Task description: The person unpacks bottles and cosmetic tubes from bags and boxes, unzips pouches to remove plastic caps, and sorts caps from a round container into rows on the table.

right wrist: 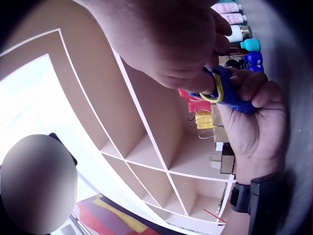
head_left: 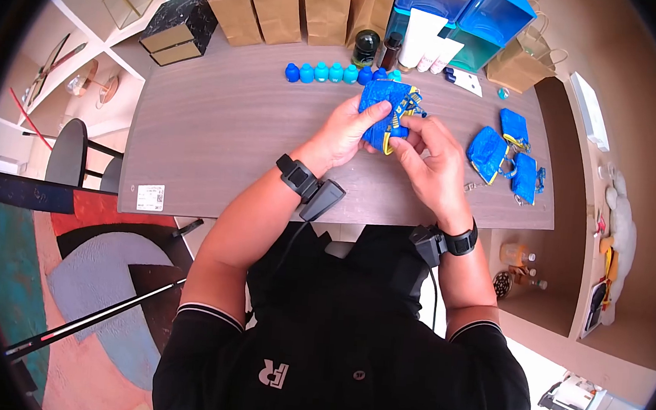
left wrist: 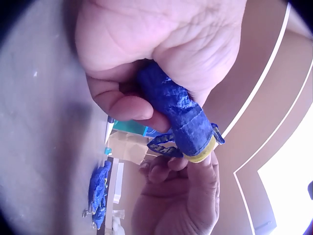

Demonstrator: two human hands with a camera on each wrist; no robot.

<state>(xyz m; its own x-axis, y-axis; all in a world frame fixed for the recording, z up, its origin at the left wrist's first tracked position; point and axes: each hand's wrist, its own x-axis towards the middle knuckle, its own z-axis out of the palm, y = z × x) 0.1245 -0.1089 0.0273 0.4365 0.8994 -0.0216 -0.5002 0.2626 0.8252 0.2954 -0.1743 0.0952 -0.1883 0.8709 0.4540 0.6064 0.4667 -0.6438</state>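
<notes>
A small blue pouch (head_left: 378, 109) with yellow trim and patterned straps is held above the table by both hands. The left hand (head_left: 341, 134) grips its body, thumb across the front; in the left wrist view the fingers curl round the pouch (left wrist: 178, 110). At the yellow-edged opening, the right hand (head_left: 433, 161) pinches the rim, and in the right wrist view a finger reaches into or behind the yellow edge (right wrist: 218, 88). What the pouch contains is hidden.
Behind the hands stands a row of small blue and turquoise bottles (head_left: 321, 71). Several blue pouches (head_left: 486, 153) lie at the right. Paper bags (head_left: 277, 8), white tubes (head_left: 421, 39) and blue drawers (head_left: 497, 16) line the back.
</notes>
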